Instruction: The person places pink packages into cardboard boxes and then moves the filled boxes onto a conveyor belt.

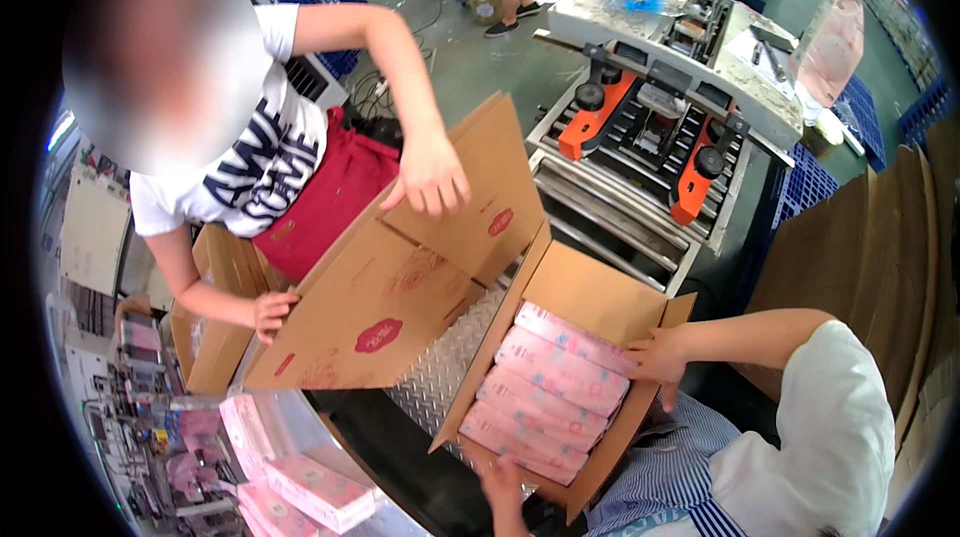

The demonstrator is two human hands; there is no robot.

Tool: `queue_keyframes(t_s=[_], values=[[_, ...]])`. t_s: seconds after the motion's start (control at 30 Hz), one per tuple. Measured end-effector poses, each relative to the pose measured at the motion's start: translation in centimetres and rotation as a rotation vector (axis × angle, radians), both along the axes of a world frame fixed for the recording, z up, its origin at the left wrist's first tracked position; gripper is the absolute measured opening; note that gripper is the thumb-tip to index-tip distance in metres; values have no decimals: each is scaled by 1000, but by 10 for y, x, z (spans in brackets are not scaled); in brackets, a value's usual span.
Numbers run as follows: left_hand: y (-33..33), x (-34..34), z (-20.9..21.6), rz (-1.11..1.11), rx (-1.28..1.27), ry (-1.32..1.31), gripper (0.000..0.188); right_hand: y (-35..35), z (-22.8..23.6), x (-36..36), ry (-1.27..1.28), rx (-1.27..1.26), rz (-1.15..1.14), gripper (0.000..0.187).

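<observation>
An open cardboard box (pixel 590 282) stands in front of me, packed with a row of pink, flower-printed soft packs (pixel 550 382). At the box's right side, my right hand (pixel 658 362) grips the wall, fingertips over the rim beside the packs. My left hand (pixel 503 489) is by the near left corner, fingers apart and slightly blurred; whether it touches the box is unclear. Opposite, a co-worker in a red apron holds a flattened carton (pixel 430 277) tilted up, one hand (pixel 430 177) on its upper part and the other (pixel 272 314) at its left edge.
A roller conveyor machine (pixel 650 137) with orange side guides stands beyond the box. Pink packs (pixel 310 487) lie on a metal surface at lower left. Stacked cardboard sheets (pixel 840 267) lean at the right. Another open carton (pixel 215 337) stands beside the co-worker.
</observation>
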State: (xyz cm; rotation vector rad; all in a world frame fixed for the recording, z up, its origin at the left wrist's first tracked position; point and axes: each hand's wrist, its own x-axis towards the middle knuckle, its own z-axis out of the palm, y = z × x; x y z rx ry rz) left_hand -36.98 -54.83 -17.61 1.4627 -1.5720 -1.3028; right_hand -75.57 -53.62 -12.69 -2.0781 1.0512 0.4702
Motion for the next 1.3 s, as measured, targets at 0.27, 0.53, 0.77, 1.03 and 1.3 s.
queue_keyframes(t_s=[0.27,0.53,0.77,1.03,1.3], values=[[-19,-4,-2,-446,53,-689,96,-94,-62,36,53,-193,-26,37],[51,-23,-91,504,326,242,83,-131,-19,30,-210,-1125,-433,51],[20,-38,-100,247,731,743,77,-47,-104,-39,9,-799,-525,56],[-80,-203,-103,368,718,795,59,-136,-98,-175,160,-821,-897,54],[-156,-297,-99,322,605,696,58,-161,-98,-232,173,-799,-1039,56]])
